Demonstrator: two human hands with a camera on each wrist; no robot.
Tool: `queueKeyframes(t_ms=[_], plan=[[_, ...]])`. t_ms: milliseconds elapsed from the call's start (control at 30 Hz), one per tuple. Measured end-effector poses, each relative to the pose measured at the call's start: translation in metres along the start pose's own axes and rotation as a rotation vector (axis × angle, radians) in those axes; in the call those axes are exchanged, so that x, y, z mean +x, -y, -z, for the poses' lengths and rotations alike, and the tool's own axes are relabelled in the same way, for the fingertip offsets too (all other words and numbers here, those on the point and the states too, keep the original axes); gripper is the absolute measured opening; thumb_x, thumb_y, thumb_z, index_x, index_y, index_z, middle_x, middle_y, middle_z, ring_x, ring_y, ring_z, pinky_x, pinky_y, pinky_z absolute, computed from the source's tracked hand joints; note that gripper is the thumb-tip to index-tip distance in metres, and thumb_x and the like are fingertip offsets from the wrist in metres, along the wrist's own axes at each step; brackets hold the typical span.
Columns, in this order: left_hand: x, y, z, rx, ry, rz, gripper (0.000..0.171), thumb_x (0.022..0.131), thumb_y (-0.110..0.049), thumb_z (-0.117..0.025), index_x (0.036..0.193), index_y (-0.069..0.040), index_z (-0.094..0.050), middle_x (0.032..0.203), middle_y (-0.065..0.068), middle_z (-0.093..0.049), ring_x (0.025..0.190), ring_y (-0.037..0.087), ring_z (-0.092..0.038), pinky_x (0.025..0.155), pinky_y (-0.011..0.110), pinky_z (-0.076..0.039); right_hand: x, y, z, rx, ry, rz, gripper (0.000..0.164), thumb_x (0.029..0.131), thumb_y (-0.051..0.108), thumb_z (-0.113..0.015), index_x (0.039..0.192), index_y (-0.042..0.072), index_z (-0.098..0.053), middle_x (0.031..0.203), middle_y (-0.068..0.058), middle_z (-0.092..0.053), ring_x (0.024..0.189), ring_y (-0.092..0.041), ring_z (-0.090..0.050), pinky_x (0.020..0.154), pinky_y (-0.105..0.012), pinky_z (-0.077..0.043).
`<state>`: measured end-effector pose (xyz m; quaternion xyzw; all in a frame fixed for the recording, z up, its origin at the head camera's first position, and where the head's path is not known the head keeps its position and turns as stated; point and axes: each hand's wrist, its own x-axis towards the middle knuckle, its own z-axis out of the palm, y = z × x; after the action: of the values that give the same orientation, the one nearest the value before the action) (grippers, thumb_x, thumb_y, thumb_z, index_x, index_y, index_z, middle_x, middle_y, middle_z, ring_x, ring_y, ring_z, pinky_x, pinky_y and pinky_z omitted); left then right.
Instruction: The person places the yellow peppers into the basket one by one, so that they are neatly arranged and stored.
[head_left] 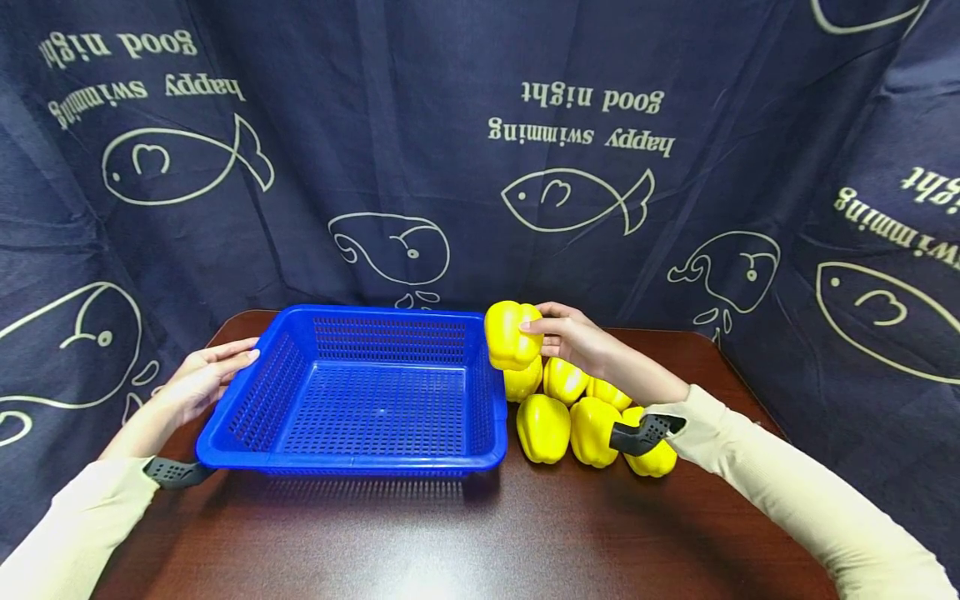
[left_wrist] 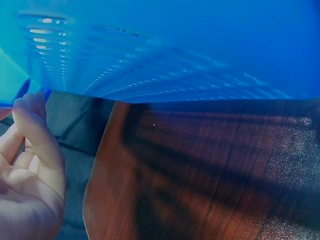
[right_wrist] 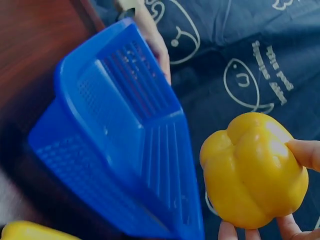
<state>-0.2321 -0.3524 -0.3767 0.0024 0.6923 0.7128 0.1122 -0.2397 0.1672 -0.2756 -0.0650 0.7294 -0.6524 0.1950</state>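
Note:
A blue plastic basket (head_left: pixel 352 462) with slotted walls and a mesh floor stands on the table, its inside bare. At its left rim my left hand (head_left: pixel 206 379) pinches the edge between thumb and fingers; the left wrist view shows those fingers (left_wrist: pixel 37 130) curled at the rim. My right hand (head_left: pixel 573 337) holds a yellow bell pepper (head_left: pixel 512 337) up beside the basket's right back corner. In the right wrist view the thumb (right_wrist: pixel 306 154) presses one side of that pepper, with fingertips under it. Several more yellow bell peppers (head_left: pixel 543 429) lie right of the basket, below my right hand and wrist.
The dark reddish-brown table (head_left: pixel 360 533) reaches out in front of the basket. Behind it hangs a navy curtain (head_left: pixel 420 142) with white fish drawings and lettering. A black wrist mount (head_left: pixel 637 433) hangs close above the right-hand peppers.

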Motion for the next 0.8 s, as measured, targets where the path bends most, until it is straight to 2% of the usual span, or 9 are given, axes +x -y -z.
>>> queueKeyframes(t_ms=[233,433,533,667,800], plan=[[0.001,0.003,0.002,-0.049,0.006,-0.006,0.025,0.098,-0.016,-0.055,0.100,-0.038,-0.067,0.091,-0.016,-0.072,0.079,0.008,-0.071,0.065,0.026,-0.058,0.014,0.009,-0.029,-0.002,0.013,0.002,0.036,0.092,0.016,-0.058,0.122,0.005,-0.043,0.104,-0.002,-0.060,0.085,-0.014,-0.065,0.080,-0.022,-0.056],[0.000,0.003,0.002,-0.047,0.006,-0.011,0.025,0.098,-0.016,-0.055,0.100,-0.039,-0.066,0.091,-0.016,-0.072,0.079,0.008,-0.071,0.065,0.025,-0.058,0.030,0.013,-0.051,0.025,0.036,0.001,0.042,0.090,0.014,-0.059,0.127,0.002,-0.042,0.109,-0.005,-0.058,0.086,-0.016,-0.063,0.079,-0.022,-0.056],[0.000,0.003,0.002,-0.046,0.002,-0.018,0.025,0.098,-0.017,-0.055,0.100,-0.039,-0.066,0.091,-0.016,-0.072,0.079,0.007,-0.070,0.066,0.025,-0.058,0.038,0.016,-0.063,0.033,0.037,-0.008,0.043,0.090,0.015,-0.059,0.128,0.002,-0.043,0.114,-0.007,-0.056,0.092,-0.020,-0.061,0.087,-0.027,-0.056],[0.000,0.004,0.001,-0.066,0.002,-0.026,0.026,0.098,-0.016,-0.054,0.100,-0.039,-0.067,0.091,-0.016,-0.072,0.079,0.007,-0.070,0.065,0.025,-0.058,0.048,0.019,-0.079,0.054,0.039,-0.020,0.043,0.089,0.014,-0.060,0.127,0.002,-0.044,0.119,-0.009,-0.054,0.100,-0.026,-0.059,0.101,-0.037,-0.049],[-0.001,0.005,0.000,-0.090,0.008,-0.031,0.026,0.099,-0.016,-0.054,0.100,-0.038,-0.068,0.092,-0.015,-0.072,0.080,0.006,-0.070,0.066,0.024,-0.058,0.058,0.019,-0.095,0.083,0.043,-0.023,0.041,0.089,0.012,-0.060,0.125,0.001,-0.045,0.117,-0.010,-0.054,0.100,-0.028,-0.059,0.106,-0.042,-0.044]])
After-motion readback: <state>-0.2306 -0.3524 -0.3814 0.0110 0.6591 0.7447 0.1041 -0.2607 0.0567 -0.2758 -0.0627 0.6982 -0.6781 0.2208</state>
